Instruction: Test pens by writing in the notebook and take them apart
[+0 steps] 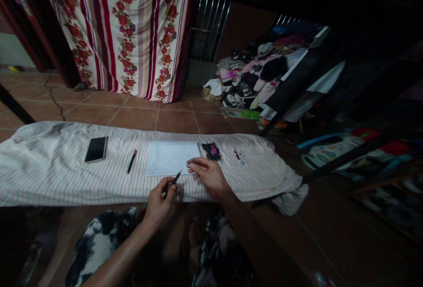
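Fingers of the left hand (159, 205) curl together and pinch a slim black pen (174, 181), its pointed end angled up and to the right. The grip hides the lower part of the barrel, and the tip is too small to make out. Fingers of the right hand (206, 176) lie extended and slightly apart, the fingertips (189, 163) at the lower right corner of a spiral notepad (172, 158); whether they touch the paper or only the cloth beside it is hard to tell. The notepad lies flat on a pale striped sheet (59, 177) spread across the view, with its wire binding along the right edge. Faint marks cover the page, but the dim light leaves them unreadable. Just beyond the binding sits a bundle of dark pens (211, 151), their colours barely separable, with a few more pens (238, 155) further right. Left of the notepad lie a lone dark marker (131, 161) and a smartphone (96, 149) with a dark screen. Black-and-white patterned fabric (99, 243) shows below the sheet, cut off by the bottom edge. Farther off, a heap of clothes (254, 67) sits on the tiled floor (132, 117) beside a floral curtain (119, 27), while dark bars (291, 97) cross the upper right.
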The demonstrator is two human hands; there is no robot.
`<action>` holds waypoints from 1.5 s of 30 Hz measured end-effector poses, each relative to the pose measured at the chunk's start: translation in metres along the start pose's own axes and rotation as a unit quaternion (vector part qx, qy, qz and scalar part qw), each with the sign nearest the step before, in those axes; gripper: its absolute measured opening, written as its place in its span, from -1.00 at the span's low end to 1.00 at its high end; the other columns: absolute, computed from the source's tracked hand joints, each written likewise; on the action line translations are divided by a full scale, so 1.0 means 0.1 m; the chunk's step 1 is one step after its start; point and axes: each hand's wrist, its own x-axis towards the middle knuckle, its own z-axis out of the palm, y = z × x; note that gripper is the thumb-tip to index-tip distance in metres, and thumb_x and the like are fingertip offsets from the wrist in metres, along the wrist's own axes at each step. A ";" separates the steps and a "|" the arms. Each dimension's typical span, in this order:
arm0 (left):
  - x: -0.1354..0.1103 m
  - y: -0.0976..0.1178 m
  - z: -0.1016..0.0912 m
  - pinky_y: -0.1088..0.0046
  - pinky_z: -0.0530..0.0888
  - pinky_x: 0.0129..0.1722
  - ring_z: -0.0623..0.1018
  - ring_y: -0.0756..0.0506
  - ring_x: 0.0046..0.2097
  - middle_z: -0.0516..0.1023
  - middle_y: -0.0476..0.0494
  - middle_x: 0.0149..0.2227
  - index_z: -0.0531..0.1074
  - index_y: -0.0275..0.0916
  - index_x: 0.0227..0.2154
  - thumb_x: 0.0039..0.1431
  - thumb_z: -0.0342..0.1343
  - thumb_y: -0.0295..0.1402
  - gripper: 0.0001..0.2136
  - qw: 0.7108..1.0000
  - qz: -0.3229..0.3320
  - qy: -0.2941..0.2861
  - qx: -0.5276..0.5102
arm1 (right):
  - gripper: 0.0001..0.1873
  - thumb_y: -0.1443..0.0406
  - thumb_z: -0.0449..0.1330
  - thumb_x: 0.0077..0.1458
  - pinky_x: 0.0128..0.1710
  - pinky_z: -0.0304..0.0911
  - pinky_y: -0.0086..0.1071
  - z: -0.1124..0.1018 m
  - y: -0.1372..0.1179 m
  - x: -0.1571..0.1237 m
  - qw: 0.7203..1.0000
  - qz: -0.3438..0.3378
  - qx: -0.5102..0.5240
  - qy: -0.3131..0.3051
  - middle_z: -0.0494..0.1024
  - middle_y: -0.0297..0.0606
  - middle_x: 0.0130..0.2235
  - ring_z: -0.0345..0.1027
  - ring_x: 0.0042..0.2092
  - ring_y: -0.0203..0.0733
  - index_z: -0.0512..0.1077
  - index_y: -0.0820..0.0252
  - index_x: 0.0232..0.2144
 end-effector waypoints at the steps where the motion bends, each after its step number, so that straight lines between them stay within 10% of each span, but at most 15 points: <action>1: -0.03 0.04 0.00 0.40 0.41 -0.22 0.54 -0.08 -0.28 0.55 -0.09 -0.37 0.38 -0.25 -0.29 0.09 0.02 -0.26 -0.80 1.000 0.003 -0.004 0.001 | -0.77 0.21 0.29 -0.23 -0.55 0.20 -0.50 0.01 -0.03 -0.04 1.000 -0.005 -0.004 -0.004 0.55 -0.23 -0.40 0.41 -0.44 -0.29 0.50 0.23 -0.46; 45: -0.41 0.55 -0.06 0.44 0.40 -0.31 0.49 -0.05 -0.37 0.52 -0.07 -0.40 0.38 -0.24 -0.27 0.12 -0.02 -0.29 -0.82 0.999 0.044 -0.005 0.027 | -0.70 0.16 0.32 -0.22 -0.53 0.35 -0.47 0.13 -0.51 -0.57 0.999 -0.008 -0.005 -0.048 0.54 -0.24 -0.44 0.47 -0.41 -0.23 0.48 0.25 -0.44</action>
